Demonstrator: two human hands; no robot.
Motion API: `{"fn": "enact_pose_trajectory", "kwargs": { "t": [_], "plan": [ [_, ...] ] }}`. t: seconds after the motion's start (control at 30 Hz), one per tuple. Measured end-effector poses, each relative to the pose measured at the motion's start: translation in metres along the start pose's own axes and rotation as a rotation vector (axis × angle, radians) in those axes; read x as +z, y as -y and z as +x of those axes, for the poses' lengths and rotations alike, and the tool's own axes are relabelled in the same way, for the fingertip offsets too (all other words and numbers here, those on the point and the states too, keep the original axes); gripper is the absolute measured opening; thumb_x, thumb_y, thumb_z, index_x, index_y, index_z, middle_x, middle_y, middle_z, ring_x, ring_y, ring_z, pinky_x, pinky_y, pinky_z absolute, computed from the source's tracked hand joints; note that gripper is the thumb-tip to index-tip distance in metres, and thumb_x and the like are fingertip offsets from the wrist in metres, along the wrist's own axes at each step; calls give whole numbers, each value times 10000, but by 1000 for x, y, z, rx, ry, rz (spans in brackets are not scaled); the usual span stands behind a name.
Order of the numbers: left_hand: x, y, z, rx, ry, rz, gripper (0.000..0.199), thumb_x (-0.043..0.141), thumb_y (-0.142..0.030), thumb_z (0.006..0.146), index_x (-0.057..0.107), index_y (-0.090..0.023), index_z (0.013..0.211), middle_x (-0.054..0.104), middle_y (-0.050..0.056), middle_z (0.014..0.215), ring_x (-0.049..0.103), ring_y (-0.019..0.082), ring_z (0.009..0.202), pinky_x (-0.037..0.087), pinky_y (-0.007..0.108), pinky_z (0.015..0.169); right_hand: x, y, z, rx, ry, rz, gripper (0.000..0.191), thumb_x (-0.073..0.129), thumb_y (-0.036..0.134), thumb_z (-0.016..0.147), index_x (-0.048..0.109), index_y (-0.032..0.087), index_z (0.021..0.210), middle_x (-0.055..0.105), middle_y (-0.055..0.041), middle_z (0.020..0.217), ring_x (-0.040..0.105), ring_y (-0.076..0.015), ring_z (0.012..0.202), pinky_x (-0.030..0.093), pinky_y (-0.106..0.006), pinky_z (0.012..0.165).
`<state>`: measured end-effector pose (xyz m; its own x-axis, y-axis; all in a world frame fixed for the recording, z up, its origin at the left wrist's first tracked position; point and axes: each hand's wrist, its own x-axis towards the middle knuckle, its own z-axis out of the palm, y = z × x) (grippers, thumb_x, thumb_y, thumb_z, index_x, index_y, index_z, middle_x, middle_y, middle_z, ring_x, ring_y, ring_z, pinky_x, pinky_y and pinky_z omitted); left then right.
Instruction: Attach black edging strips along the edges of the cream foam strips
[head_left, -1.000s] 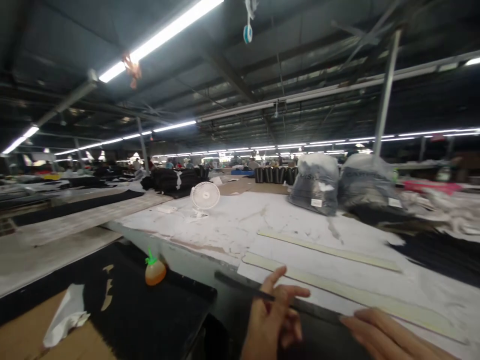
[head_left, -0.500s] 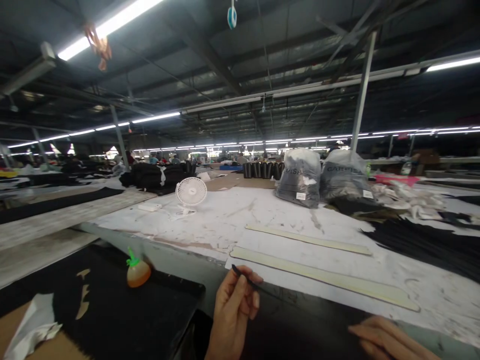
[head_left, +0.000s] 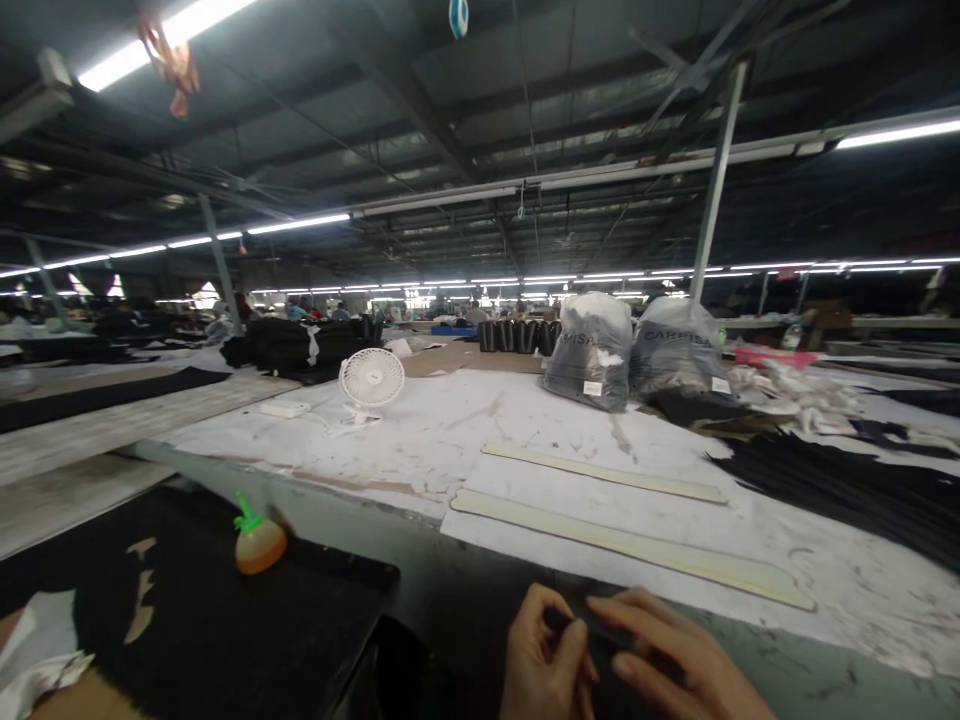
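Observation:
Near the bottom centre, my left hand (head_left: 547, 655) pinches a thin black strip (head_left: 556, 618) between thumb and fingers. My right hand (head_left: 667, 650) is just to its right, fingers bent toward the strip; dark material lies between the two hands, and whether the right fingers grip it is hard to tell. Beyond the hands, two long pale-yellow strips lie on the white-covered table (head_left: 420, 430): a wider one (head_left: 637, 548) nearer and a narrower one (head_left: 600, 473) farther off.
A white fan (head_left: 372, 378) stands at the table's left. On black material at lower left sits a bottle of orange liquid (head_left: 259, 545). Filled plastic bags (head_left: 592, 350) and a pile of black strips (head_left: 847, 490) are at the right.
My left hand has moved right and down with the black strip. My right hand has come left, close beside it. The view has shifted slightly.

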<state>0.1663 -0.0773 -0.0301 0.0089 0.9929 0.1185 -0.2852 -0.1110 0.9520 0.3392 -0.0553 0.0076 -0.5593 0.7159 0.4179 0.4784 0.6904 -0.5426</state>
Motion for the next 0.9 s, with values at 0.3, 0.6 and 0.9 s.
{"fn": "enact_pose_trajectory", "kwargs": {
  "t": [0.3,0.6,0.9],
  "plan": [
    [-54,-44,13,227,-368,461,337,391,-516,897,524,-208,930,635,8,678,558,121,519,393,223,471,23,30,80,-256,27,-284,266,460,273,925,671,287,1086,649,-48,890,610,-147,703,482,-234,609],
    [-152,-79,85,321,-302,1181,344,381,-236,883,571,-166,1161,710,45,1030,503,262,1020,424,415,919,13,39,107,-129,-35,-159,258,495,242,906,677,220,1088,640,-69,951,620,-179,816,471,-278,723],
    [-152,-65,80,428,-272,1144,323,480,-224,835,608,-207,1131,716,9,942,537,221,885,427,402,882,28,34,137,15,-1,-181,251,527,279,899,697,276,1084,639,-37,961,615,-168,860,423,-258,732]
  ]
}}
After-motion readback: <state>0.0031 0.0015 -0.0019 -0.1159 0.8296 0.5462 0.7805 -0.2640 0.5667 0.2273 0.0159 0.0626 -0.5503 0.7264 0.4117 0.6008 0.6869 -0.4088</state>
